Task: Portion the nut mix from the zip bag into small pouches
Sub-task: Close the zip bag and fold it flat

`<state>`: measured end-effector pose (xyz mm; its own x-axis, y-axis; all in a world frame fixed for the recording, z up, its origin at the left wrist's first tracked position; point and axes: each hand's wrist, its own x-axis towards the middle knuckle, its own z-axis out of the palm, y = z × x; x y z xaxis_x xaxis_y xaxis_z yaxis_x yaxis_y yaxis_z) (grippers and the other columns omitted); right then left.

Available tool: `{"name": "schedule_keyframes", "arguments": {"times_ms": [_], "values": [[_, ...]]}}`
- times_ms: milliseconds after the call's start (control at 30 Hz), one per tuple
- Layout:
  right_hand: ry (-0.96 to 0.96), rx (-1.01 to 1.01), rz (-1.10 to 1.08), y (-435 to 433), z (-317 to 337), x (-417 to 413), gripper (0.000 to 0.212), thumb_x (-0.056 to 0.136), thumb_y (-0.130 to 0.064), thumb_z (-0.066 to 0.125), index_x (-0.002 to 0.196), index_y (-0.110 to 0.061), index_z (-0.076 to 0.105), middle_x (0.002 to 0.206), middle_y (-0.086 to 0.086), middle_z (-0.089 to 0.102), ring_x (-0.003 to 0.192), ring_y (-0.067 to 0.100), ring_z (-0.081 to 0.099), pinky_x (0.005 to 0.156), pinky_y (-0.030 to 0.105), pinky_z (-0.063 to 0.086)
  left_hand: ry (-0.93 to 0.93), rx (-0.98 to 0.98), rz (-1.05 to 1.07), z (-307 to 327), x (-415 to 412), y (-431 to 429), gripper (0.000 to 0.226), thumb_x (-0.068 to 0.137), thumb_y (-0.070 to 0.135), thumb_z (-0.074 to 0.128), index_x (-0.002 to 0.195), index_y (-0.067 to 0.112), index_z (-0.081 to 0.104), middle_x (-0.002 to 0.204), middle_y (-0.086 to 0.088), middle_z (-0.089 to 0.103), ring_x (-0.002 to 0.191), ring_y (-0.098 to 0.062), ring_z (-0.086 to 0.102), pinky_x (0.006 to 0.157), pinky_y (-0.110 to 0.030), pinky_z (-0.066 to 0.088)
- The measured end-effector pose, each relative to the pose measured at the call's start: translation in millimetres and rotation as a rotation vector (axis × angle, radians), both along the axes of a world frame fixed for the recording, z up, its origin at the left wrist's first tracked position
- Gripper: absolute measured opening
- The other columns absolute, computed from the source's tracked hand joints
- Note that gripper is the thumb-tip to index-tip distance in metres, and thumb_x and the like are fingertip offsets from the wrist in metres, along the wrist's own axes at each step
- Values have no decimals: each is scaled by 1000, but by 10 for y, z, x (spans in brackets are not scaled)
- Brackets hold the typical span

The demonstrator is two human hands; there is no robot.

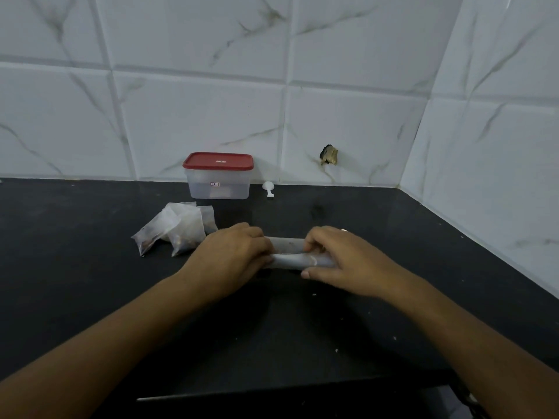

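Note:
A clear zip bag (292, 252), rolled or folded into a narrow strip, lies on the black counter (302, 328) in the middle of the view. My left hand (233, 255) grips its left end with curled fingers. My right hand (341, 258) holds its right end, fingers over the top and thumb under the near edge. Several small clear pouches (175, 229) with dark nut mix at their bottoms lie in a heap to the left of my left hand.
A clear plastic box with a red lid (218, 175) stands at the back against the tiled wall. A small white scoop (268, 189) lies just right of it. Crumbs dot the counter. The tiled wall turns a corner at the right.

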<state>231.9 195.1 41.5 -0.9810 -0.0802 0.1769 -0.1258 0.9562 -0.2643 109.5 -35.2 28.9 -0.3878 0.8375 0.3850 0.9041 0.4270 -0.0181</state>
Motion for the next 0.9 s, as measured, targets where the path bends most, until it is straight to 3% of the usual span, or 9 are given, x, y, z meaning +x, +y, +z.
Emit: {"name": "schedule_keyframes", "arguments": {"times_ms": [100,200,333,400,500,600,700,900], "values": [[113,105,21,-33,0,9,13,95,-39,68,104,-35,60,105,-15,55,94,7,55,79,31,50,-164,-5,17,47,-47,10,24,103,43,48,115,31,65,106,14,60,98,-1,53,89,-28,49],[156,148,32,-58,-17,-29,5,98,-32,65,102,-30,65,102,-12,58,94,11,53,81,33,47,-199,0,25,53,-34,36,16,105,41,46,117,35,55,108,12,62,99,-5,59,88,-35,54],[150,150,17,-50,-103,-53,9,102,-29,58,101,-26,67,102,-9,58,95,12,52,83,34,47,2,-39,-14,-2,17,26,33,99,52,53,128,37,53,126,11,57,110,-8,55,89,-29,52],[134,131,6,-34,-133,-56,13,104,-30,55,100,-26,67,100,-10,57,95,11,51,84,34,47,124,-68,-67,-42,14,4,39,94,58,55,125,35,59,123,9,58,105,-10,55,82,-26,48],[137,162,4,-50,-165,-75,14,104,-30,52,97,-26,64,95,-10,59,90,13,51,84,38,47,161,-84,-59,-41,12,12,36,98,50,48,125,32,64,120,7,64,104,-12,57,85,-29,49],[162,149,15,-69,-145,-67,7,104,-34,55,106,-28,59,94,-13,60,89,12,53,81,37,46,41,-57,-41,-28,-18,37,29,104,44,48,125,32,64,120,10,64,108,-8,56,91,-27,47],[152,175,78,-39,-125,-25,25,97,-48,64,114,-32,57,105,-14,58,95,9,53,80,30,43,-116,-70,-4,-31,-64,45,22,103,43,50,116,34,65,111,14,64,102,-2,57,88,-25,48],[202,270,81,-42,-225,-105,9,101,-32,57,99,-27,65,99,-9,59,91,15,52,84,39,48,-404,-64,0,-27,-173,77,7,103,36,54,99,40,57,94,14,65,84,0,61,81,-32,53]]}}
